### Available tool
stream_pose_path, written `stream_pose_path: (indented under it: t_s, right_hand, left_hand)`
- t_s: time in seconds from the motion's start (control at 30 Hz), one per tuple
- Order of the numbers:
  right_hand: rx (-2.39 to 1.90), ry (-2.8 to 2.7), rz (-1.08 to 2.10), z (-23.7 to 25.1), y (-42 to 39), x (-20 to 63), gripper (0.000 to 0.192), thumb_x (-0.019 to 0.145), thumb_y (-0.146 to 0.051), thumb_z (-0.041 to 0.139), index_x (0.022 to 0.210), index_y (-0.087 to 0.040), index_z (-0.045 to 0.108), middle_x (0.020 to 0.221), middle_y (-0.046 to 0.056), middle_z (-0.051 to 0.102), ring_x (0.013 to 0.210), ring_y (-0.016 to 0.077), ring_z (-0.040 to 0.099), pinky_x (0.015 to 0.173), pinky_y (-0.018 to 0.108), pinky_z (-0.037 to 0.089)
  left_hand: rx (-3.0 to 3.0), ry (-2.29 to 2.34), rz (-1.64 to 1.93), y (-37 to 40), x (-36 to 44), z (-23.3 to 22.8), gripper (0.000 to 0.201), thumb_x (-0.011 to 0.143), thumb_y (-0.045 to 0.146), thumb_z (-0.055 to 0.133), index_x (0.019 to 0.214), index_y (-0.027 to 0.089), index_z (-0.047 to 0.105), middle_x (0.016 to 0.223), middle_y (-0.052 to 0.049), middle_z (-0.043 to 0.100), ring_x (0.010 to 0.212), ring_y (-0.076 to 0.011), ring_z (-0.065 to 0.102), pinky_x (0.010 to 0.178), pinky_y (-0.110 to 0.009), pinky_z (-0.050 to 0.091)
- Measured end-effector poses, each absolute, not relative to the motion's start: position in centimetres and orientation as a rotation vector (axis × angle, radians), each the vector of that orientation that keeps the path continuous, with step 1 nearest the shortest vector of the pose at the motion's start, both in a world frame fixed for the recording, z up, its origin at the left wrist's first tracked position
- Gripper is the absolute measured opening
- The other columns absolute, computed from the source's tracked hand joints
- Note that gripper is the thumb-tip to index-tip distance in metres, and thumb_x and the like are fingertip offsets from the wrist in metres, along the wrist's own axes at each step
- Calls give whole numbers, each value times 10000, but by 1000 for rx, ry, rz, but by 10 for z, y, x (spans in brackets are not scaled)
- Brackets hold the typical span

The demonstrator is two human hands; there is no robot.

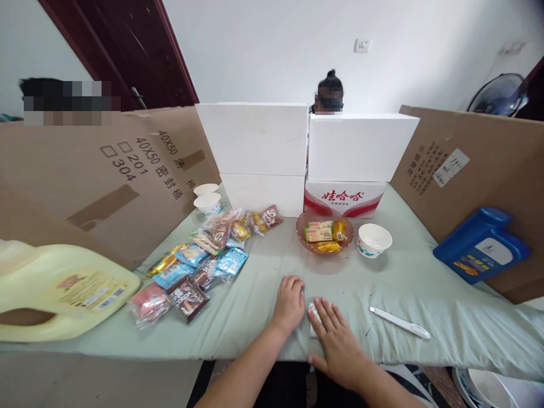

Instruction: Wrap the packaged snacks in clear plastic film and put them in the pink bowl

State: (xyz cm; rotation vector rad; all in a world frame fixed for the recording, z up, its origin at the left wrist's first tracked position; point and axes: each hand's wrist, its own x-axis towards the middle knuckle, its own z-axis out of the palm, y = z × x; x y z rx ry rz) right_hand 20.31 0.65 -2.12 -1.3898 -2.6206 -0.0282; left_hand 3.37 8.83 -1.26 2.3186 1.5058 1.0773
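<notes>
My left hand (pixel 290 304) rests on the pale green cloth with its fingers curled in. What lies under those fingers, if anything, is hidden. Just right of it, my right hand (pixel 335 334) lies flat with fingers stretched out. Beneath its fingers, a small whitish packet (pixel 313 321) shows in part; the palm covers the rest. A white utility knife (pixel 400 323) lies on the cloth to the right of this hand. Beyond both hands stands a pinkish clear bowl (pixel 302 241) with several wrapped snacks (pixel 319 232) in it.
Several packaged snacks (pixel 204 255) are heaped at left. A paper bowl (pixel 374 241) stands right of the clear bowl, more bowls (pixel 208 203) at back left. A yellowish jug (pixel 85 283), blue bottle (pixel 480 246), cardboard panels (pixel 97 164) and white boxes (pixel 263 147) border the table. Two people sit beyond.
</notes>
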Motion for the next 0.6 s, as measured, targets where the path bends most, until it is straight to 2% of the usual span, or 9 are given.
stream_pose_path:
  t_s: [0.03, 0.1, 0.17, 0.23, 0.27, 0.33, 0.43, 0.5, 0.6]
  right_hand:
    - [-1343, -2615, -72, -25, -2, 204, 900, 780, -563, 614, 1502, -180, 238, 1542, 165, 250, 1404, 349, 254, 1103, 505, 262]
    - [-1156, -2632, -156, -30, -14, 211, 723, 834, -405, 594, 1468, -187, 323, 1474, 138, 406, 1356, 296, 363, 1077, 433, 320]
    - [-939, -2629, -147, -25, -13, 225, 520, 871, -179, 482, 1387, -226, 440, 1299, 61, 606, 1216, 185, 521, 1040, 329, 363]
    - [-910, -2572, -69, -3, 4, 247, 488, 846, -50, 375, 1257, -246, 551, 1101, 7, 699, 1052, 125, 598, 1009, 285, 384]
    - [-1007, -2520, -33, 14, 20, 261, 480, 835, -30, 343, 1191, -240, 588, 1046, 8, 705, 995, 125, 608, 1012, 303, 386]
    - [-1326, -2390, -136, 57, 61, 290, 407, 835, -44, 358, 1064, -213, 650, 1062, 59, 681, 1044, 178, 578, 963, 340, 418]
    - [-2045, -2107, -318, 111, 134, 328, 363, 899, -135, 411, 1172, -232, 630, 1174, 104, 608, 1131, 248, 523, 952, 390, 413]
    - [-2160, -2083, -273, 124, 177, 343, 312, 917, -155, 439, 1154, -201, 636, 1115, 126, 611, 1093, 250, 548, 894, 371, 447]
    - [-2254, -2112, -117, 112, 219, 352, 212, 918, -264, 552, 1094, -170, 624, 1073, 85, 622, 956, 193, 605, 814, 353, 508]
  left_hand:
    - [2322, 1508, 1073, 88, 34, -12, 260, 754, 7, 462, 915, 169, 585, 1017, -84, 574, 1004, -248, 511, 921, -460, 469]
    - [2329, 1506, 1064, 88, 33, -13, 250, 753, 18, 476, 915, 172, 589, 1025, -85, 574, 1012, -254, 514, 917, -464, 471]
    - [2342, 1501, 1054, 87, 33, -15, 253, 751, 28, 485, 924, 177, 594, 1036, -85, 573, 1022, -261, 517, 911, -465, 474]
    - [2359, 1500, 1047, 87, 32, -18, 263, 757, 35, 483, 942, 183, 599, 1052, -86, 572, 1040, -268, 517, 916, -473, 472]
    - [2367, 1505, 1047, 87, 33, -19, 270, 763, 38, 479, 954, 185, 600, 1061, -87, 573, 1053, -272, 515, 921, -478, 469]
    - [2372, 1516, 1047, 87, 33, -20, 285, 772, 37, 466, 974, 186, 601, 1076, -91, 573, 1074, -277, 512, 925, -482, 467]
    - [2361, 1520, 1037, 86, 34, -18, 296, 758, 24, 460, 963, 185, 599, 1067, -90, 575, 1069, -271, 517, 912, -468, 474]
    - [2350, 1512, 1027, 86, 35, -15, 295, 745, 19, 465, 951, 185, 596, 1054, -88, 575, 1049, -264, 521, 904, -461, 475]
    - [2325, 1511, 1015, 87, 36, -12, 294, 738, 13, 469, 944, 184, 591, 1037, -85, 570, 1027, -252, 517, 898, -450, 472]
